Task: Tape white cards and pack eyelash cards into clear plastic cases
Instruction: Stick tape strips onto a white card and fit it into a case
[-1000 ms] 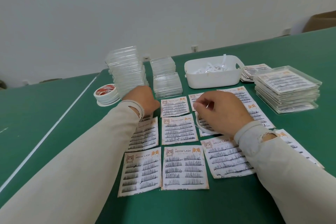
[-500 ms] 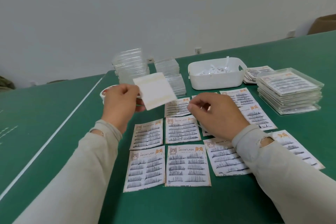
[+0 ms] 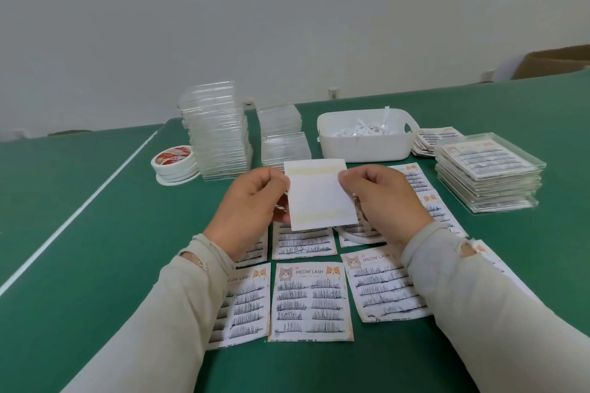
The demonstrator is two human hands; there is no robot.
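I hold a white card (image 3: 319, 195) up in front of me, its blank back facing me with a yellowish tape strip near its top and bottom edges. My left hand (image 3: 252, 201) pinches its left edge and my right hand (image 3: 380, 198) pinches its upper right edge. Several eyelash cards (image 3: 309, 300) printed "MEOW LASH" lie face up in rows on the green table (image 3: 95, 249) below my hands. Stacks of empty clear plastic cases (image 3: 217, 134) stand at the back. A stack of packed cases (image 3: 488, 172) sits at the right.
Rolls of tape (image 3: 174, 163) lie left of the clear cases. A white bin (image 3: 367, 137) with paper strips stands behind my hands. A small pile of eyelash cards (image 3: 431, 140) sits beside it. Another tape roll (image 3: 360, 234) lies under my right wrist.
My left hand lifted a white card from the table and brought it to the middle. My right hand left the tape roll and took the card's right edge.
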